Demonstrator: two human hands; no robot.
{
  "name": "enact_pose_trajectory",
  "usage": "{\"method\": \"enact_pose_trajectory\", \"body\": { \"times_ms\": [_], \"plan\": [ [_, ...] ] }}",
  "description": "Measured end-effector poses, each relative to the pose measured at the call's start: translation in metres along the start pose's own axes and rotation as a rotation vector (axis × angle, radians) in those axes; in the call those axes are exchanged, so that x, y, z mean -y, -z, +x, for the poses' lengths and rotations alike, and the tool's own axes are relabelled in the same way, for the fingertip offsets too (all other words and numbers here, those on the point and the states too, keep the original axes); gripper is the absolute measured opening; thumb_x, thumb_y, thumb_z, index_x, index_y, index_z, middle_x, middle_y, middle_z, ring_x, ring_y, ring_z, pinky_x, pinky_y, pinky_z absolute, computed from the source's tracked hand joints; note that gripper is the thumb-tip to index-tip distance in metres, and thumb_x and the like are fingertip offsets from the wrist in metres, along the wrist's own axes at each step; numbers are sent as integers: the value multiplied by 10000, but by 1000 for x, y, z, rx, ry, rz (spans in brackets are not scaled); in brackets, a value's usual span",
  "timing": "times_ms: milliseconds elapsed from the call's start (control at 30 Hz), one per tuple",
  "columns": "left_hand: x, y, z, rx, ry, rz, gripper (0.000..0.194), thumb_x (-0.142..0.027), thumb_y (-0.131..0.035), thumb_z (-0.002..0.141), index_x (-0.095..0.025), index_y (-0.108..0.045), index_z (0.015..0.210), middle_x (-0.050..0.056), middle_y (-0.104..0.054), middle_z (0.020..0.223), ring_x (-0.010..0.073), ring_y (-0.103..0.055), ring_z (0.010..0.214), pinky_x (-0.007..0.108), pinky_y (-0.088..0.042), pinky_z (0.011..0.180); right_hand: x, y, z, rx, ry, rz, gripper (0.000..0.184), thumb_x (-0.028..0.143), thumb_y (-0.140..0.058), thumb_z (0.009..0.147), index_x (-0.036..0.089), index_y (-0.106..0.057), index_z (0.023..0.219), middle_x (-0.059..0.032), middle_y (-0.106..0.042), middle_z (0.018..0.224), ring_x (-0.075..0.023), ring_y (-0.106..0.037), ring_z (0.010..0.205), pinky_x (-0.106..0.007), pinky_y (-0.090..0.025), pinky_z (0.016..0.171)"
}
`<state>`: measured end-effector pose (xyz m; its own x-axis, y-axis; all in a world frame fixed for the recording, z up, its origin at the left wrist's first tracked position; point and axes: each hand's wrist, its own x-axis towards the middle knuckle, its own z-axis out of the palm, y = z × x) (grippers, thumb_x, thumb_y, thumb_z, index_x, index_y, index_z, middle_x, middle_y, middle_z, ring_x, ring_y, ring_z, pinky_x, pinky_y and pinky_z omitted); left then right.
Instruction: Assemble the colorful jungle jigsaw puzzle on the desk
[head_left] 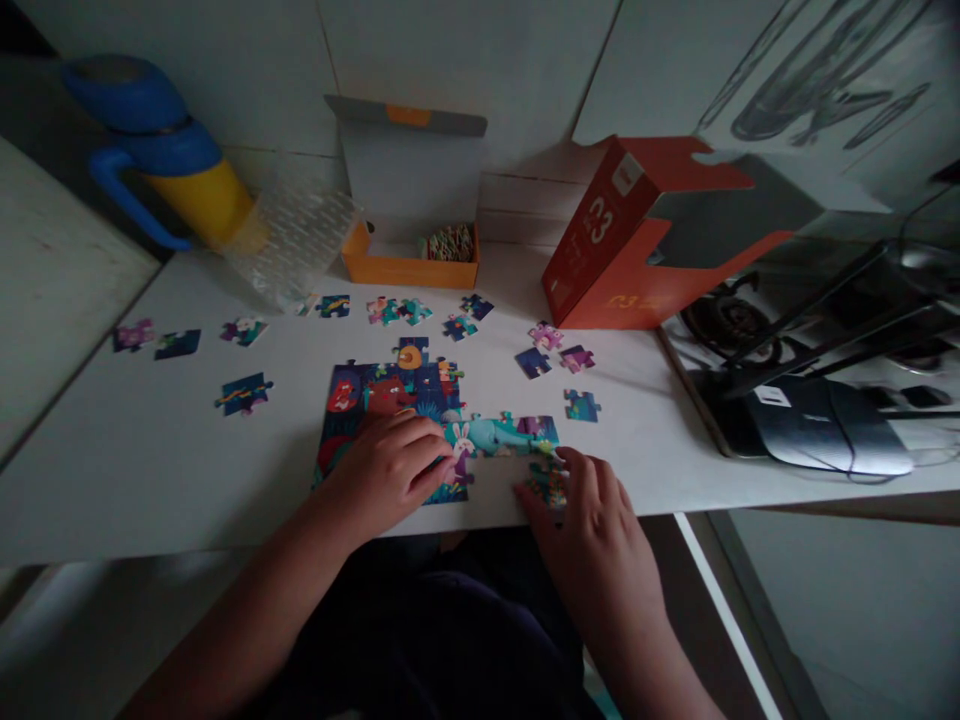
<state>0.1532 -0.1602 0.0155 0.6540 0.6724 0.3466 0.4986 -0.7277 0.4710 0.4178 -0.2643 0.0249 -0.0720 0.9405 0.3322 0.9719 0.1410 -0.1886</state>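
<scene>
A partly joined jigsaw puzzle [435, 408] with animal pictures lies near the front edge of the white table. My left hand [394, 465] rests on its lower middle, beside the white rabbit, with fingers bent and close together; nothing shows in them. At the puzzle's right end, my right hand [592, 510] has thumb and fingers around a dark puzzle piece [551, 483] with orange marks. That piece sits just below the elephant strip [502, 437], and the hand covers part of it. Several loose puzzle pieces [246, 394] lie left of, behind and right of the joined part.
An open orange box [412, 270] stands at the back against the wall. Right of it is a tall red box [600, 240]. A blue-and-yellow jug [187, 170] and a clear plastic bag [292, 240] are at back left. A gas stove [750, 330] with a dark device [817, 425] is at right.
</scene>
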Motion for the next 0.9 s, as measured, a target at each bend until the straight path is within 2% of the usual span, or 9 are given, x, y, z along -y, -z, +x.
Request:
{"method": "enact_pose_trajectory", "body": {
  "times_ms": [133, 333, 467, 700, 900],
  "plan": [
    [0, -1, -1, -1, -2, 7, 94, -216, -652, 1062, -205, -715, 993, 53, -737, 992, 204, -685, 942, 378, -546, 893, 0, 0, -2, 13, -22, 11, 308, 377, -589, 1082, 249, -572, 1362, -187, -711, 1197, -374, -715, 1041, -565, -639, 868],
    [-1, 0, -1, -6, 1, 12, 104, -218, -650, 1062, -212, -716, 982, 47, -737, 965, 202, -689, 929, 372, -542, 879, -4, -2, -7, 36, -126, 95, 376, 398, -584, 1066, 238, -519, 1400, -141, -723, 1135, -336, -750, 979, -495, -644, 850],
    [-1, 1, -1, -9, 5, 12, 105, -222, -651, 1064, -203, -718, 985, 51, -738, 972, 204, -685, 941, 378, -546, 897, -8, -3, -13, 70, -154, 128, 406, 409, -592, 1060, 242, -491, 1416, -132, -717, 1169, -318, -759, 970, -474, -638, 852],
    [-2, 1, 2, -40, -38, 22, 121, -202, -651, 1061, -190, -713, 958, 46, -730, 950, 188, -685, 901, 355, -553, 858, -16, 3, -7, 128, -75, 134, 346, 447, -590, 1094, 230, -570, 1363, -132, -687, 1201, -314, -711, 1082, -493, -619, 939],
    [0, -1, 0, -35, -23, 29, 80, -199, -681, 1047, -204, -718, 977, 36, -725, 964, 193, -674, 911, 382, -537, 891, -20, 0, 19, 151, 46, 65, 347, 347, -624, 1079, 245, -658, 1409, -153, -631, 1458, -338, -647, 1192, -538, -595, 972]
  ]
}}
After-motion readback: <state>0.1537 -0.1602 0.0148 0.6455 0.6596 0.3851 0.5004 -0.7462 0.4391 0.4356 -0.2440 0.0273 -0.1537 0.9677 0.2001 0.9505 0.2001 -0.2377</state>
